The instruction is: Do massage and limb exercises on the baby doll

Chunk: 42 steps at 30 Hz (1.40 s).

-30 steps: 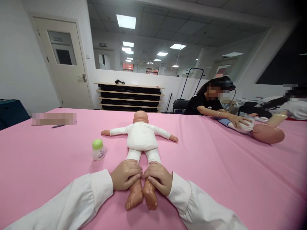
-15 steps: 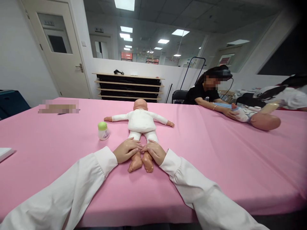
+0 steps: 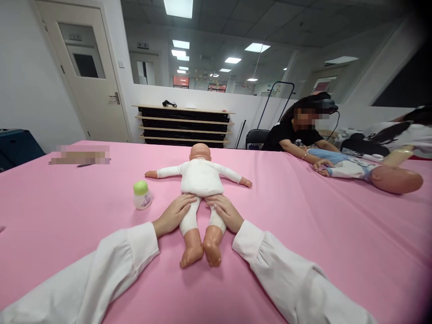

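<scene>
A baby doll (image 3: 201, 177) in a white cloth body lies on the pink-covered table (image 3: 286, 225) in front of me, its head away from me and arms spread wide. Its face is not visible. My left hand (image 3: 175, 213) rests on the doll's left-side thigh in the picture, fingers stretched out and flat. On the other thigh lies my right hand (image 3: 227, 212), its fingers also extended. Both hands touch the upper legs just below the torso, palms down. The doll's bare brown lower legs and feet point toward me.
Left of the doll stands a small jar (image 3: 142, 199) with a green lid. A blurred-out item (image 3: 79, 155) lies at the far left. At the right, a co-worker (image 3: 300, 130) handles another doll (image 3: 394, 179). A black shelf unit (image 3: 184, 123) stands behind the table.
Both my hands have slid from the doll's lower legs up to its thighs and moved apart. The view has shifted slightly. The co-worker's doll appears farther right.
</scene>
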Each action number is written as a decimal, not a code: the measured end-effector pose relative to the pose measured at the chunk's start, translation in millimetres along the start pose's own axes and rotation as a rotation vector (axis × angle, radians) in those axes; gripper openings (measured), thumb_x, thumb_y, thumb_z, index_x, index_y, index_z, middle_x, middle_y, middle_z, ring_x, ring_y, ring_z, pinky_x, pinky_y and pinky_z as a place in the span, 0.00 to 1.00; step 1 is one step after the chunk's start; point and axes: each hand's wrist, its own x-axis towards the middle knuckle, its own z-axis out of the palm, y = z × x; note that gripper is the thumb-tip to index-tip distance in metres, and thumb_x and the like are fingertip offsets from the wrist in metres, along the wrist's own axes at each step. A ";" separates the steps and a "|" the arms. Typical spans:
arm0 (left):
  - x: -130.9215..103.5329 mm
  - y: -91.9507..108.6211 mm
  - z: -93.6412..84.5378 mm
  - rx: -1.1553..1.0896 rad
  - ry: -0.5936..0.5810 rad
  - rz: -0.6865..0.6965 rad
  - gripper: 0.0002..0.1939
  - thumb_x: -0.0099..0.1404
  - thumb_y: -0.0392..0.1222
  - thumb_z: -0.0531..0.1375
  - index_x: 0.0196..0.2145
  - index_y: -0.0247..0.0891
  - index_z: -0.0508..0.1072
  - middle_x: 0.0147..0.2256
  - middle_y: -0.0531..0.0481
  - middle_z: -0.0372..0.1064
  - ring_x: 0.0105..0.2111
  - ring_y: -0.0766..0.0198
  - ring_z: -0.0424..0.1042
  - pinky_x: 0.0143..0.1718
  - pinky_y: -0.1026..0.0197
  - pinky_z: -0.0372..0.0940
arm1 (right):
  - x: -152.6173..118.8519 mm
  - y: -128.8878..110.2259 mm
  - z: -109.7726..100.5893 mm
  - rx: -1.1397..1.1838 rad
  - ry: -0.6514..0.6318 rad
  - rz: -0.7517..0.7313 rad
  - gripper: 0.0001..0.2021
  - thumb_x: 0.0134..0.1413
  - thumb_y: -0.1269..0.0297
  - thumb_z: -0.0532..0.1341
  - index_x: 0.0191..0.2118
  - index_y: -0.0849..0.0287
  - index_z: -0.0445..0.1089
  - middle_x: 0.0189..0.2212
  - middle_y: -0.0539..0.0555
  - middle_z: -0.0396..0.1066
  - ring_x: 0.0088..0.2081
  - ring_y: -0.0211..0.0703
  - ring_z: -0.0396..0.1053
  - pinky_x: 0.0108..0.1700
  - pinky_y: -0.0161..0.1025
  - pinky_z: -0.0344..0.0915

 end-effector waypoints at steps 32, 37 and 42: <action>-29.8 18.3 2.8 0.128 -0.092 0.355 0.19 0.69 0.41 0.43 0.41 0.40 0.74 0.41 0.50 0.73 0.48 0.64 0.68 0.57 0.54 0.57 | -22.9 -45.3 5.9 -0.038 -0.191 -0.208 0.22 0.64 0.60 0.39 0.44 0.57 0.69 0.40 0.54 0.73 0.45 0.40 0.68 0.60 0.51 0.49; -23.0 13.3 2.1 0.190 0.016 0.277 0.19 0.69 0.43 0.45 0.47 0.39 0.71 0.50 0.48 0.68 0.55 0.60 0.61 0.58 0.51 0.55 | -16.1 -27.5 3.0 -0.092 -0.003 -0.048 0.23 0.64 0.57 0.40 0.49 0.60 0.68 0.49 0.58 0.68 0.53 0.44 0.62 0.57 0.49 0.55; -14.2 6.8 0.7 0.188 -0.021 0.115 0.22 0.69 0.48 0.44 0.52 0.40 0.68 0.58 0.49 0.57 0.60 0.60 0.54 0.61 0.48 0.50 | -15.3 -13.5 10.3 -0.149 -0.064 -0.015 0.25 0.64 0.55 0.39 0.49 0.59 0.69 0.55 0.58 0.62 0.60 0.49 0.53 0.59 0.57 0.50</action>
